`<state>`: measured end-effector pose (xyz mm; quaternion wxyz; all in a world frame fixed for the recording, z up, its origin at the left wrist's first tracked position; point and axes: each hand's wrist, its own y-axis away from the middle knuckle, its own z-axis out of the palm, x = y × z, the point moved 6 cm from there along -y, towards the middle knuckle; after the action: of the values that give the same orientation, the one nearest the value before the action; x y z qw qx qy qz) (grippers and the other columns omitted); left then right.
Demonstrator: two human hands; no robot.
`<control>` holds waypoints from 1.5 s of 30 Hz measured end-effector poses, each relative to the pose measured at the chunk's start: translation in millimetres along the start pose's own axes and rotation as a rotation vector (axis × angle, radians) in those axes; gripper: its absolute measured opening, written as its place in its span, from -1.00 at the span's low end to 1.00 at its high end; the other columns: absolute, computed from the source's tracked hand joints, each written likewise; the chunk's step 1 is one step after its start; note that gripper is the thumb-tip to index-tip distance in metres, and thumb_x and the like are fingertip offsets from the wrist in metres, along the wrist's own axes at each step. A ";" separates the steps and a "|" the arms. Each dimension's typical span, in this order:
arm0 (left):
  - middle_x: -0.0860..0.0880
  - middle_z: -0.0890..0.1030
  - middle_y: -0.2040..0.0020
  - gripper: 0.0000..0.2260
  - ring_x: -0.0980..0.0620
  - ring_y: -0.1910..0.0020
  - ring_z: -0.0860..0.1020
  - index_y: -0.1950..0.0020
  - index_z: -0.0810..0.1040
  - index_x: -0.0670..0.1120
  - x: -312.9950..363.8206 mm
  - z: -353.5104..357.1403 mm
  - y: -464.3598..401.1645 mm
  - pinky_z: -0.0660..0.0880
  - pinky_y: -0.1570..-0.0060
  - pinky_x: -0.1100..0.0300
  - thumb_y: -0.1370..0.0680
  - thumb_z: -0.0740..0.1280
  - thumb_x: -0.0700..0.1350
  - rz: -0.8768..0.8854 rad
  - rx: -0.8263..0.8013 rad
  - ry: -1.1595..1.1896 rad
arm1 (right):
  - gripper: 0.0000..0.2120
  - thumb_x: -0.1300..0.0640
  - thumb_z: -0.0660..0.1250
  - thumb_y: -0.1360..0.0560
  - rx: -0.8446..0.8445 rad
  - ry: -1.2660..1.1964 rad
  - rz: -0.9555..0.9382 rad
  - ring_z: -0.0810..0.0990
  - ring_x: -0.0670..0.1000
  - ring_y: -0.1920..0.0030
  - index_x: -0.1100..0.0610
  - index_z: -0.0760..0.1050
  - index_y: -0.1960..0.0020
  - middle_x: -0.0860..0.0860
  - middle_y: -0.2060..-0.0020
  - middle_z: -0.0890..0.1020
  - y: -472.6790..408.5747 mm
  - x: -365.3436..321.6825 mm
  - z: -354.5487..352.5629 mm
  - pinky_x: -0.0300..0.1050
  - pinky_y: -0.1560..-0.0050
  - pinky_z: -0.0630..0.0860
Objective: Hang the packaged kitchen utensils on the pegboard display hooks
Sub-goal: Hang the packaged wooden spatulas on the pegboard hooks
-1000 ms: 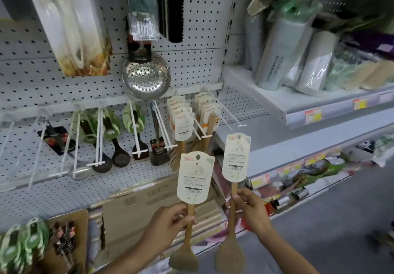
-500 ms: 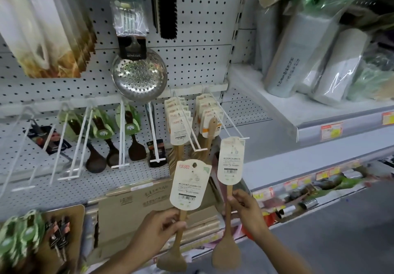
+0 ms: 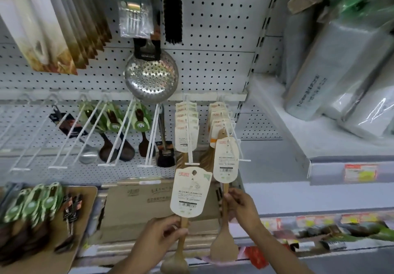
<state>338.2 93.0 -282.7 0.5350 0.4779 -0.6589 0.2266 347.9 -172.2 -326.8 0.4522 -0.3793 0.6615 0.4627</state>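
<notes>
Low in the view, the left hand (image 3: 162, 231) curled its fingers around the handle of a wooden spoon (image 3: 181, 250), holding it upright with the bowl down and its cream header card (image 3: 190, 191) raised just below the tip of the left hook (image 3: 189, 133). Beside it, the right hand (image 3: 242, 206) pinched the handle of a wooden spatula (image 3: 223, 246), forearm angled in from the lower right, blade hanging down. That spatula's card (image 3: 226, 159) sat higher, against the front end of the right hook (image 3: 234, 137), though whether the hole was over the wire cannot be told. Both hooks already carried rows of similar carded utensils on the white pegboard (image 3: 213, 28). Above hung a perforated steel skimmer (image 3: 151, 77) and a black brush (image 3: 172, 9); leftward, dark ladles (image 3: 106, 152) hung on further hooks.
</notes>
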 end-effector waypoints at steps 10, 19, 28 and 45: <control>0.11 0.73 0.11 -0.87 0.06 0.07 0.69 0.00 0.68 0.18 2.6 11.1 10.5 0.63 -0.04 0.06 -0.53 0.46 -0.07 -0.016 0.117 -0.039 | -0.46 -0.24 0.52 -0.33 -0.141 -0.176 -0.055 0.54 0.22 0.16 0.22 0.47 0.11 0.44 0.13 0.52 -47.8 -0.6 2.6 0.21 0.11 0.47; 0.15 0.72 0.07 -0.82 0.12 0.05 0.69 0.01 0.67 0.20 -1.9 17.6 14.0 0.62 -0.07 0.09 -0.52 0.47 -0.10 -0.055 0.156 -0.053 | -0.66 0.36 0.42 -0.47 -0.018 -0.009 -0.172 0.63 -0.24 0.03 -0.03 0.53 -0.09 -0.10 0.01 0.65 -42.7 -34.7 3.1 -0.20 -0.04 0.58; 0.12 0.73 0.12 -0.90 0.03 0.16 0.70 0.01 0.65 0.17 -15.8 24.5 1.7 0.64 0.07 0.02 -0.50 0.40 0.09 -0.026 0.169 -0.044 | -0.44 0.28 0.52 -0.41 -0.606 0.025 -0.162 0.59 -0.05 -0.25 0.11 0.44 -0.35 -0.08 -0.22 0.64 48.5 -55.2 60.4 -0.16 -0.27 0.50; 0.10 0.74 0.13 -0.87 -0.02 0.15 0.71 -0.01 0.66 0.27 -46.8 33.6 -5.4 0.65 0.03 0.05 -0.48 0.43 0.11 -0.063 0.139 0.059 | -0.80 0.29 0.43 -0.48 -0.206 -0.050 -0.141 0.71 -0.02 0.00 0.17 0.66 -0.10 -0.02 0.02 0.73 26.5 -64.1 87.6 -0.03 -0.04 0.64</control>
<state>325.2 81.6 -337.9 0.5266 0.5276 -0.6100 0.2687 364.6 -75.7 -273.1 0.4585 -0.4579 0.5707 0.5044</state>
